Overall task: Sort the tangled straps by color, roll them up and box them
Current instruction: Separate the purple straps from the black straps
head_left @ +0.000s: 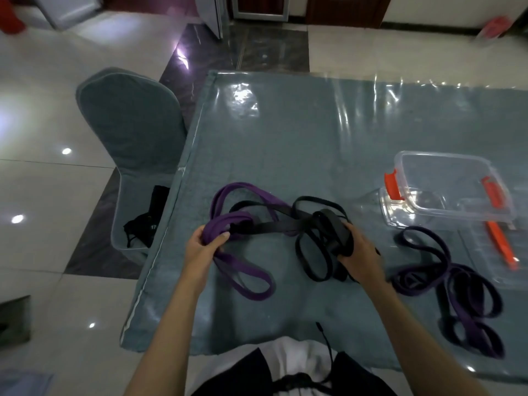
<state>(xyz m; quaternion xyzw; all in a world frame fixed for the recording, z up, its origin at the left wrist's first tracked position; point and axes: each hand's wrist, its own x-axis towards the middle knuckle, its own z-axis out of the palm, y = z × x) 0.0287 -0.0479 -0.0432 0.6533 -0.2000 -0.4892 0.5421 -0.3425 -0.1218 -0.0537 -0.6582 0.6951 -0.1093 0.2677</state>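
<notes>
Pulling two colors apart is the step in hand: the left hand (206, 243) has its fingers curled round a bunch of the purple strap (243, 270), and the right hand (360, 250) grips a bundle of the black strap (320, 247), the two hands held apart over the near middle of the table (285, 132). Between them a black length runs across to the purple loops and seems to thread through them, so the pair is not yet free. Nothing is rolled, and sorting looks to be at an early stage.

Just right of the right hand, a second tangle (457, 292) of dark purple loops lies on the table near its front edge; motion blur makes it hard to say whether any black is mixed in.

Next, I judge, the crossing black length must be worked out of the purple loops before either can be rolled.

Farther back on the right stands the clear box (445, 184) with orange clasps, holding no straps, with what is probably its lid (500, 247) lying beside it.

Beyond the table's left edge, a covered chair (128, 115) carries a dark item whose small white mark is too blurred to read; no other writing shows.
</notes>
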